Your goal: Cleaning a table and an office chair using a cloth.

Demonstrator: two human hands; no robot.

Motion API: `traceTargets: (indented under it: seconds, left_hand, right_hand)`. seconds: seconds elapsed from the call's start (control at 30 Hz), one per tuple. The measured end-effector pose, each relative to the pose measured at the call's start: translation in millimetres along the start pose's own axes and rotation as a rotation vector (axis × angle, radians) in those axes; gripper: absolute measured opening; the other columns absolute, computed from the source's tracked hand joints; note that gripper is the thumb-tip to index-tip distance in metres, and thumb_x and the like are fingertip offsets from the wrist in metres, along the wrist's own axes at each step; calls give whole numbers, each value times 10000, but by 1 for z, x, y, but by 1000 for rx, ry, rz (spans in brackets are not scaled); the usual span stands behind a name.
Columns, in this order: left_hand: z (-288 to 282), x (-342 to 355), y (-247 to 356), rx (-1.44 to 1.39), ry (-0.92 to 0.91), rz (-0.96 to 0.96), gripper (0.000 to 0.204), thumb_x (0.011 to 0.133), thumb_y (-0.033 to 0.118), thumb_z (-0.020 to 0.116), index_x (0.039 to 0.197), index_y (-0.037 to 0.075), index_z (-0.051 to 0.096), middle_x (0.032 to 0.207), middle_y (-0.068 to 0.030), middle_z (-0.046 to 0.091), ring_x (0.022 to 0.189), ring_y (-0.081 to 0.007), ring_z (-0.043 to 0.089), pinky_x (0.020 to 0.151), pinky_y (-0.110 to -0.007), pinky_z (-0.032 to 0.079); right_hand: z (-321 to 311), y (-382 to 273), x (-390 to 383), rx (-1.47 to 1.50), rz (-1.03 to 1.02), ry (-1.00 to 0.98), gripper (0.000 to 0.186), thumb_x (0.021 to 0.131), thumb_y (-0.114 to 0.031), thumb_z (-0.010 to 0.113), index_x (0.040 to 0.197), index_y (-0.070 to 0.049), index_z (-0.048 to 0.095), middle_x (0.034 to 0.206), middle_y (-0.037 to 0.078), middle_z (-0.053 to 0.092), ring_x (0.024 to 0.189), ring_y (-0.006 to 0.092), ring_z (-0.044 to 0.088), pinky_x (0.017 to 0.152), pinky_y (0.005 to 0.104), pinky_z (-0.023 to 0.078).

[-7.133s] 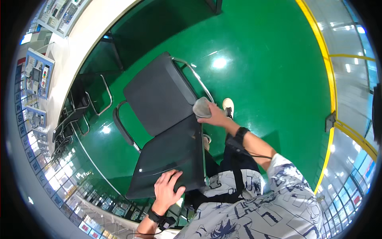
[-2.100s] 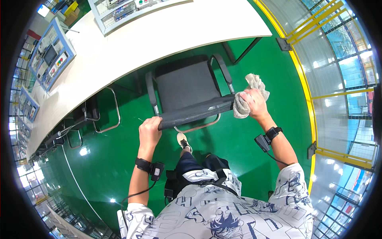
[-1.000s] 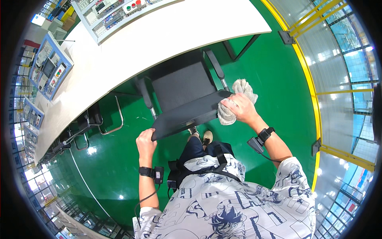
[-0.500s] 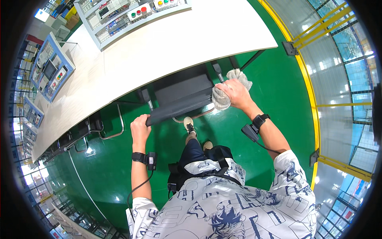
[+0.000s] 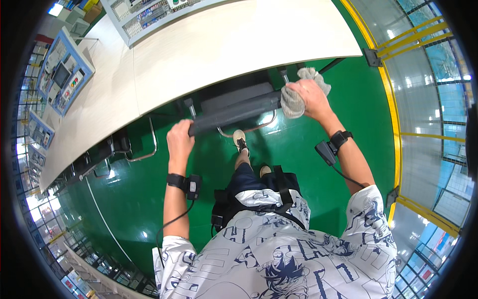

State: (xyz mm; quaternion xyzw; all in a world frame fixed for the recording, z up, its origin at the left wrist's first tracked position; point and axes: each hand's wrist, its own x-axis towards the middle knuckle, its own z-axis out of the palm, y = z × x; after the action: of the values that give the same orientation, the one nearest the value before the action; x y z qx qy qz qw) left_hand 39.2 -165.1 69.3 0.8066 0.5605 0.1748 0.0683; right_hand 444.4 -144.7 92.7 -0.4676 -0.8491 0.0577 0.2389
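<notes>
Green floor (image 5: 361, 109); chair backrest (image 5: 234, 113) between left hand (image 5: 180, 138), gripping its end, and right hand (image 5: 312, 97), clutching cloth (image 5: 292, 103) against it.

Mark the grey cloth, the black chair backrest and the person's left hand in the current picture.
Grey cloth (image 5: 293, 103): head view, on its bunched lower-left part.
Black chair backrest (image 5: 236, 112): head view, about midway along its length.
Left hand (image 5: 179, 140): head view, on the middle of the hand.

black metal-framed armchair (image 5: 236, 96) partly covered by the pale tabletop (image 5: 224, 50), its upright backrest (image 5: 234, 114) gripped at both ends, grey cloth (image 5: 293, 103) held crumpled at the backrest's right end
</notes>
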Motion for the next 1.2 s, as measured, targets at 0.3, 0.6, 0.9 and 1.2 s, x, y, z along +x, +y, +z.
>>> traceTargets:
  seconds: [0.3,0.6,0.9,1.2]
  left_hand:
    - [-29,-76,22,33,125,-239,444,814,148,621,1204,7,464,1181,-167,525,1041,-342,537,870,-401,450]
    - [-52,-273,-35,-19,-14,-657,347,847,193,572,1139,13,520,1124,-156,560,1003,-346,549,844,-408,449]
    - [-83,-466,-104,-117,-63,-1041,254,860,217,550,1004,11,590,965,-138,630,861,-293,622,738,-391,485]
    - [-99,-512,-172,-215,-72,-1189,229,862,205,545,953,3,605,919,-139,651,786,-268,648,687,-364,503]
  right_hand:
    - [-2,-33,-20,266,257,300,738,607,-199,841,1215,-54,450,1145,100,553,1000,207,567,878,349,477]
    - [81,-157,-29,943,374,116,1044,494,-158,896,1309,-81,249,1160,102,500,1058,194,520,939,357,439]
    - [169,-303,74,921,544,-9,853,695,-291,781,1261,2,216,1187,156,412,1115,225,447,952,341,373]
    - [238,-330,201,1005,700,-23,749,746,-220,741,1271,4,256,1199,147,461,1105,211,472,936,330,395]
